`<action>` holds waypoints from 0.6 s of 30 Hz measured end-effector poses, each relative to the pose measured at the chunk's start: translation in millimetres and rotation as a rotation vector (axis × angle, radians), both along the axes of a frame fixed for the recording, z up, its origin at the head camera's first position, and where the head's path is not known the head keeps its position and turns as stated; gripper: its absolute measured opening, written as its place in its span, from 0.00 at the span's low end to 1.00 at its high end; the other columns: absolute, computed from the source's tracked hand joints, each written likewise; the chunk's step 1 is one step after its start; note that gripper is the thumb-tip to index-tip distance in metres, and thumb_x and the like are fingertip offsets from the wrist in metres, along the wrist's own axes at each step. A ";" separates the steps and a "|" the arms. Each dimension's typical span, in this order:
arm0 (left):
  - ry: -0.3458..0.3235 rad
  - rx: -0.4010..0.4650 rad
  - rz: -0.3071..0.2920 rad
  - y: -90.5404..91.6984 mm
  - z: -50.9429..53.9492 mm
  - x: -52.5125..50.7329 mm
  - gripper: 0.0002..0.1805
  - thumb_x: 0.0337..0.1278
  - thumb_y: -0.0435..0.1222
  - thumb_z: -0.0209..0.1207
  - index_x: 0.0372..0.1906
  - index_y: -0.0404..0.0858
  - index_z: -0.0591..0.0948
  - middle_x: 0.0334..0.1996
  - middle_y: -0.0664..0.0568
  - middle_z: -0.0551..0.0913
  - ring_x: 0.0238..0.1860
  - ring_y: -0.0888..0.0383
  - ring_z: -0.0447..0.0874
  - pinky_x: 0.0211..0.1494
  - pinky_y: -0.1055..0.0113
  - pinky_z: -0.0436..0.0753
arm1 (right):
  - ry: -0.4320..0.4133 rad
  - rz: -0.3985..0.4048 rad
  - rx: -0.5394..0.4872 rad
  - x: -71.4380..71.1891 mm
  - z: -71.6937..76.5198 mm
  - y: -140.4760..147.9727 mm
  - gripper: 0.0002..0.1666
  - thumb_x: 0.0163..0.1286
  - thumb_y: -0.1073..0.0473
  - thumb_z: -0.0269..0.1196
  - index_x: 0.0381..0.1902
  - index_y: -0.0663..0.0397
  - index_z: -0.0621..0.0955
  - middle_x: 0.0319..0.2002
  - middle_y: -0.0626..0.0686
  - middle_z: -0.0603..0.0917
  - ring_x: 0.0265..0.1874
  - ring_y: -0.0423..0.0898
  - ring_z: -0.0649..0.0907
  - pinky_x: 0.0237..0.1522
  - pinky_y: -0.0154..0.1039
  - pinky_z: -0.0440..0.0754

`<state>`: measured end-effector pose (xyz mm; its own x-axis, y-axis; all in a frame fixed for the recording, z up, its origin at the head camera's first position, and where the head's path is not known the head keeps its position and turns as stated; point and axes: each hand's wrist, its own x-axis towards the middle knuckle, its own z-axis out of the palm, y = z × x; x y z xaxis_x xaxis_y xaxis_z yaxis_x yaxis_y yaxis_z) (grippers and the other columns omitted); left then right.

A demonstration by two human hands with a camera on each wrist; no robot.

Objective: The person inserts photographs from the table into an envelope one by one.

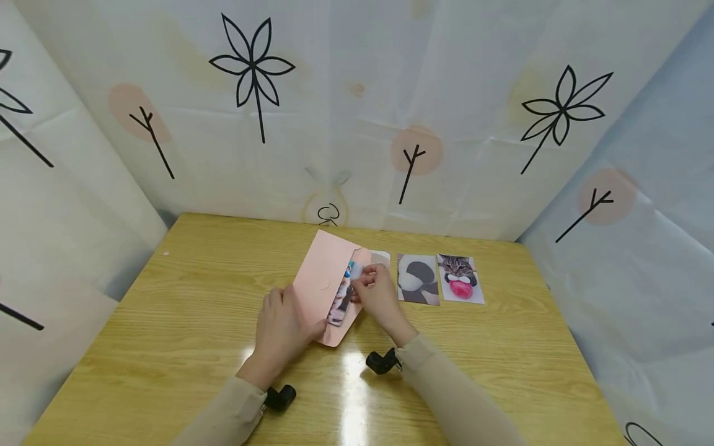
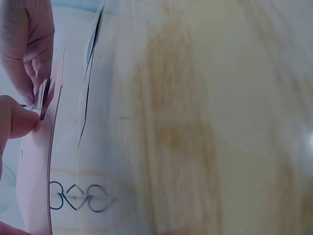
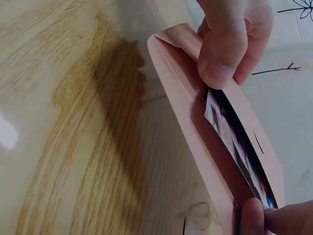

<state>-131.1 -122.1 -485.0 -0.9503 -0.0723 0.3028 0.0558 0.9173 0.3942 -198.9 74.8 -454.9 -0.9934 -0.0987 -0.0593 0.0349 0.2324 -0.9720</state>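
A pink envelope [image 1: 319, 266] is held tilted above the table by my left hand [image 1: 281, 325]. The left thumb [image 3: 217, 68] presses at the edge of its opening, by one end of a photo card [image 3: 232, 137]. That card, with a colourful picture, sits partly inside the envelope's mouth. My right hand [image 1: 379, 297] pinches the card's far end between thumb and fingertips [image 3: 252, 215]. Whether more than one card is in the envelope I cannot tell. The envelope's flap [image 3: 171, 98] stands folded back on the near side.
Right of the envelope, a grey-and-white patterned card [image 1: 418, 279] and a cat picture card [image 1: 462, 279] lie on the wooden table [image 1: 195, 322]. Another pale card [image 1: 382, 257] is partly hidden behind the envelope. Patterned white cloth [image 1: 334, 111] hangs along the back and sides.
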 end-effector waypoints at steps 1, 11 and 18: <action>-0.006 0.001 -0.002 0.2 0.5 0.3 0.54 0.27 0.64 0.69 0.54 0.25 0.70 0.40 0.36 0.69 0.42 0.41 0.69 0.43 0.50 0.72 | 0.001 -0.006 -0.001 0.1 -0.2 -1.6 0.20 0.67 0.68 0.61 0.54 0.65 0.68 0.35 0.61 0.79 0.22 0.50 0.84 0.29 0.42 0.84; 0.002 0.025 -0.019 3.6 -1.3 2.2 0.54 0.27 0.64 0.69 0.55 0.26 0.70 0.41 0.37 0.69 0.42 0.41 0.69 0.43 0.49 0.72 | -0.030 0.010 -0.041 -0.7 1.3 -10.5 0.19 0.68 0.68 0.60 0.54 0.69 0.70 0.38 0.64 0.79 0.28 0.56 0.85 0.33 0.42 0.84; 0.004 0.027 -0.020 3.2 -2.1 3.3 0.54 0.28 0.63 0.69 0.54 0.25 0.70 0.41 0.37 0.69 0.42 0.42 0.69 0.44 0.49 0.72 | -0.024 0.047 -0.068 -0.2 1.4 -9.9 0.18 0.70 0.68 0.57 0.55 0.71 0.71 0.39 0.66 0.80 0.32 0.59 0.85 0.35 0.44 0.84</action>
<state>-127.7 -118.9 -487.1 -0.9505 -0.0620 0.3045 0.0751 0.9051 0.4186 -199.2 64.9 -453.5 -0.9858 -0.1502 -0.0748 0.0492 0.1674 -0.9847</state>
